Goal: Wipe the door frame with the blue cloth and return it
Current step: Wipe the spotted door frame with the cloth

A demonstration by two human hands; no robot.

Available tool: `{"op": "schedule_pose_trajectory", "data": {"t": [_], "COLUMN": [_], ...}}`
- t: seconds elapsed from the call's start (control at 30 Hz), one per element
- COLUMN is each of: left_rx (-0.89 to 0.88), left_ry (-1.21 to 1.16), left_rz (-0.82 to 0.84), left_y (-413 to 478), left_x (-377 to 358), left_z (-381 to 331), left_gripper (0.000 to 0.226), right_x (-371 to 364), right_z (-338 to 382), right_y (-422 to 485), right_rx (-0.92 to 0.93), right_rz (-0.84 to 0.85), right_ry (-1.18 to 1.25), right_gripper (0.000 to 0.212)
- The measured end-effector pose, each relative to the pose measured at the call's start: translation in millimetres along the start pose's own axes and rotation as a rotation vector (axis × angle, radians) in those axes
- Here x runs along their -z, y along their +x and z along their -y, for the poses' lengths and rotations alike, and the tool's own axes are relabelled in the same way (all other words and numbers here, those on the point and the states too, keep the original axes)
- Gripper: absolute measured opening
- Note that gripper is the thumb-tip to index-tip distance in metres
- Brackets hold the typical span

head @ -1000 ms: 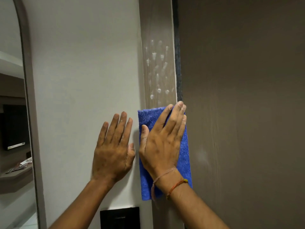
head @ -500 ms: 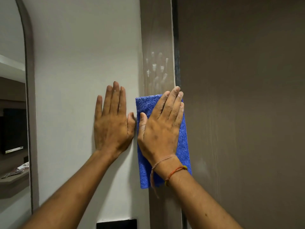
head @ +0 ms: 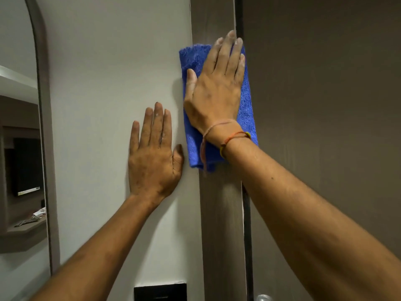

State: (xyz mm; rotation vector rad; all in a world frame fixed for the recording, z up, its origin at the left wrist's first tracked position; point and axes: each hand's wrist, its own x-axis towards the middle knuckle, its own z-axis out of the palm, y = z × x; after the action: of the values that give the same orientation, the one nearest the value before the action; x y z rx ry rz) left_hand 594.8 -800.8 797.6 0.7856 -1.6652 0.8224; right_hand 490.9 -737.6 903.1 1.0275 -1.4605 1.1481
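The brown wood-grain door frame (head: 221,224) runs vertically through the middle of the view. A folded blue cloth (head: 247,101) lies flat against it, overlapping the white wall's edge. My right hand (head: 217,88) presses flat on the cloth with fingers stretched upward, fingertips reaching the dark gap beside the door. My left hand (head: 154,153) rests flat on the white wall (head: 108,83), fingers apart, its thumb next to the cloth's lower left corner. It holds nothing.
The closed brown door (head: 325,105) fills the right side, with a metal handle (head: 263,297) just showing at the bottom edge. A black switch plate (head: 160,292) sits low on the wall. An arched mirror (head: 21,148) stands at the left.
My right hand has slid the cloth up the frame, covering the wet droplets seen earlier. My left hand moved up the wall, then sits lower relative to the cloth now.
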Motion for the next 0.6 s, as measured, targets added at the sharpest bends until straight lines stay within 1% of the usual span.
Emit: {"op": "schedule_pose_trajectory", "data": {"t": [0.1, 0.17, 0.23, 0.3, 0.37, 0.53, 0.6], "left_rx": [0.01, 0.011, 0.011, 0.014, 0.012, 0.007, 0.011], "left_ry": [-0.014, -0.011, -0.01, -0.006, -0.007, 0.007, 0.01], "left_rz": [0.002, 0.0, -0.002, -0.002, 0.005, 0.016, 0.015], "left_y": [-1, -1, -1, -2, -1, -1, 0], "left_x": [1, 1, 2, 2, 1, -2, -3], "left_z": [0, 0, -1, -1, -1, 2, 3], "left_gripper": [0.066, 0.066, 0.066, 0.066, 0.066, 0.066, 0.066], "right_x": [0, 1, 1, 1, 2, 4, -1], "right_z": [-14, -19, -19, -17, -11, 12, 15], "right_y": [-43, -84, -115, -120, -93, 30, 42], "right_rx": [0.097, 0.075, 0.037, 0.02, 0.005, -0.094, -0.094], "right_rz": [-0.041, -0.024, 0.009, 0.023, 0.011, 0.001, -0.007], "right_ry": [0.117, 0.152, 0.12, 0.081, 0.057, 0.026, 0.007], "right_gripper": [0.069, 0.067, 0.065, 0.065, 0.066, 0.07, 0.07]}}
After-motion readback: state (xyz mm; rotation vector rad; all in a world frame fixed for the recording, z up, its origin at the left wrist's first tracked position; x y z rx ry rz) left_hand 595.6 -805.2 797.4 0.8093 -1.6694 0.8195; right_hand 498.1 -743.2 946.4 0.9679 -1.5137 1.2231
